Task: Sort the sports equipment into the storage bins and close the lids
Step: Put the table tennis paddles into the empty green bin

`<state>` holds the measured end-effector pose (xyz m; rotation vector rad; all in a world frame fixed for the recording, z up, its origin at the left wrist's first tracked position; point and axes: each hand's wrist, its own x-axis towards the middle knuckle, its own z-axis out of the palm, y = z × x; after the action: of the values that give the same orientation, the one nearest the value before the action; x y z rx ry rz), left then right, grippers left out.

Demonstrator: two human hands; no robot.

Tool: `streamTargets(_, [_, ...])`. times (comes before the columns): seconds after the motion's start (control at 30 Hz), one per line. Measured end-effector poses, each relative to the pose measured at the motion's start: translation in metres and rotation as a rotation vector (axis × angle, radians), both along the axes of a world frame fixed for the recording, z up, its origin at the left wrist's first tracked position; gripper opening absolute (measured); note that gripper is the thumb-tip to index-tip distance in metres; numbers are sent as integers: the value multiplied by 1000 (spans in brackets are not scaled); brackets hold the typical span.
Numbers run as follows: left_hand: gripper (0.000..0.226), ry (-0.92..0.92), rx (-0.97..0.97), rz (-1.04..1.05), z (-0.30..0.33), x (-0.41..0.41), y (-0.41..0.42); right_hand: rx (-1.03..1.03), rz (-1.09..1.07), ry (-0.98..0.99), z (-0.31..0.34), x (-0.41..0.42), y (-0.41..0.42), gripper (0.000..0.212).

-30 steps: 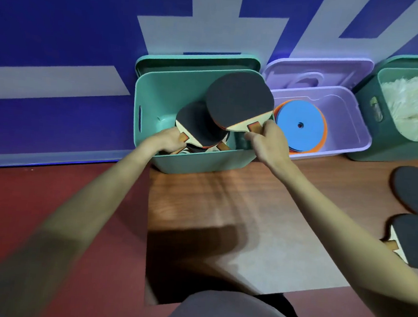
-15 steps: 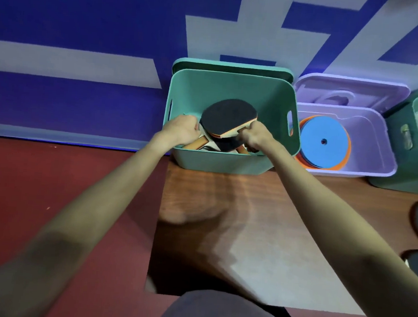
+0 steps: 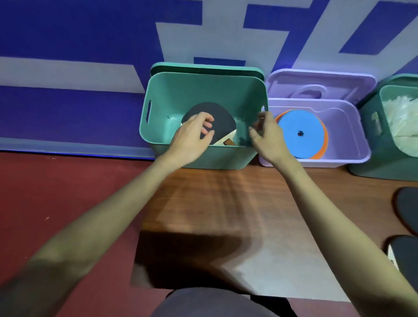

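Observation:
A green storage bin (image 3: pixel 208 88) stands against the wall with black-faced table tennis paddles (image 3: pixel 221 119) lying inside it. My left hand (image 3: pixel 192 137) hovers over the bin's front rim above the paddles, fingers loosely curled and holding nothing. My right hand (image 3: pixel 267 135) is at the bin's right rim, fingers relaxed and empty. The bin's green lid (image 3: pixel 205 68) leans behind it. Two more black paddles (image 3: pixel 416 212) lie on the wooden board at the right edge.
A lilac bin (image 3: pixel 350 134) holding blue and orange flat discs (image 3: pixel 300 133) sits to the right, its lid (image 3: pixel 321 84) propped behind. A darker green bin (image 3: pixel 372 136) with white shuttlecocks (image 3: pixel 413 122) stands at far right. Red floor lies left of the board.
Both hands lowered their paddles into the green bin and let go; they now sit lifted slightly above the paddles, empty.

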<state>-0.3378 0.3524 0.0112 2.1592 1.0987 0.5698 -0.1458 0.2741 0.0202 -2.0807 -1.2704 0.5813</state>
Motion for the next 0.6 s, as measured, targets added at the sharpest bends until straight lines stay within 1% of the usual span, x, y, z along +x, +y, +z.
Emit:
streamTargets(0.1, [22,-81,13,-14,5,29,-25,138,-87,-39,-7,30,-44,40])
streamTargets(0.23, [19,-74,46,-73,4,79,-63,180,-163,-93,-16,77,-108,41])
streamTargets(0.33, [19,-48,49,-124,-1,127,-96,112,-214,-126,-29,125,-161,43])
streamTargets(0.5, [20,3,17,-228,-3,218,-157,-68,-335,-151,-47,210,-243,48])
streamTargets(0.6, [19,57,34,-344,-10,268,-195,-128,-412,-157,-58,253,-290,47])
